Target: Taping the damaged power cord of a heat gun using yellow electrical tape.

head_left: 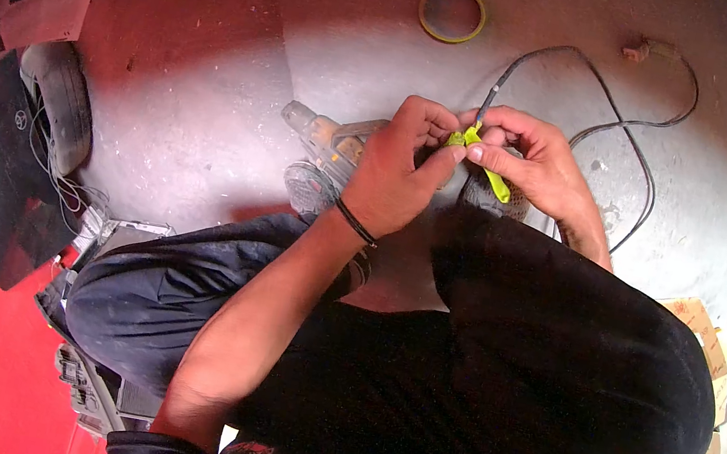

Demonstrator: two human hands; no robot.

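Observation:
Between my two hands is a strip of bright yellow tape (497, 188), bunched at the fingertips with one end hanging down to the right. My left hand (397, 170) pinches its left part between thumb and fingers. My right hand (542, 166) is closed on it from the other side, with the thumb over the strip. A black cable (557, 50) runs down to the tape, and its end is hidden among the fingers. Just left of my left hand, a dusty power tool (325, 139) with a round disc lies on the floor, partly covered by that hand.
A yellowish ring-shaped roll (448, 39) lies on the floor ahead. The cable loops to the right, toward a pale plug (638, 52). At left are a tyre (66, 110), a glossy black panel (6, 177) and thin wires. Printed sheeting (55, 2) hangs at upper left.

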